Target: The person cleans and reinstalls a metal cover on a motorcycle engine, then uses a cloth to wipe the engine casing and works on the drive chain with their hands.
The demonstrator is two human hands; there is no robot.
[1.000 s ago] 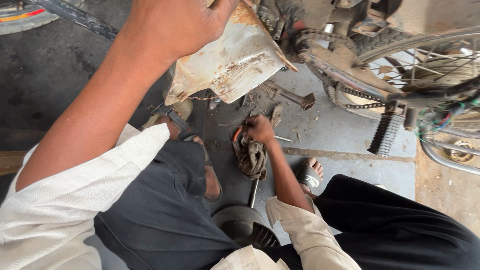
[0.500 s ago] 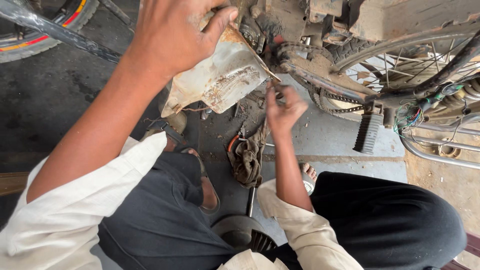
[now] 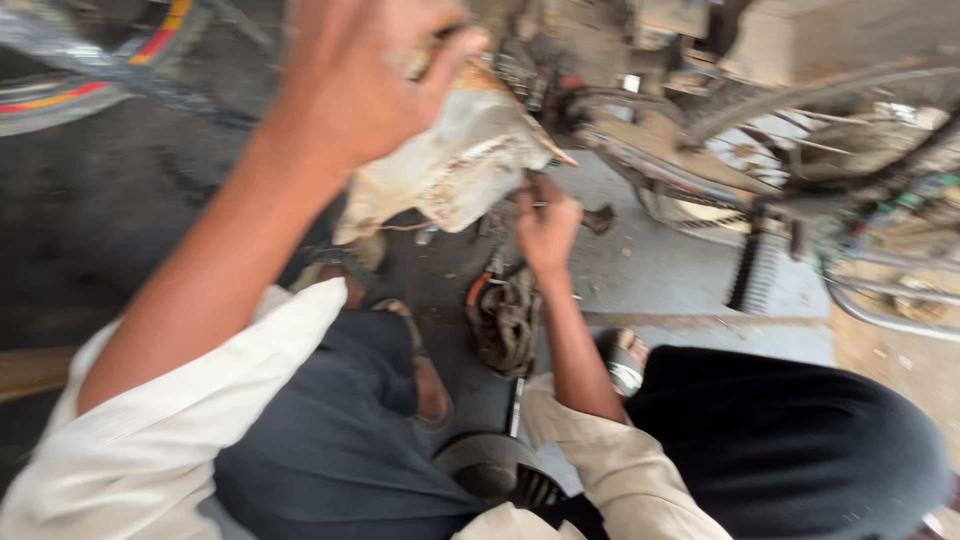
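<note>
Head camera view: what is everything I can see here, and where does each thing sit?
Dirty metal cover: one, whitish-tan, top centre, gripped by left hand.
Spoked wheel: one, grey, top right.
Tyre: one, black with red-yellow stripe, top left.
Chain heap: one, dark greasy, floor centre.
Sandals: two, dark, on the floor.
Left hand: on the cover.
Right hand: under the cover's edge; what its fingers hold is blurred.
</note>
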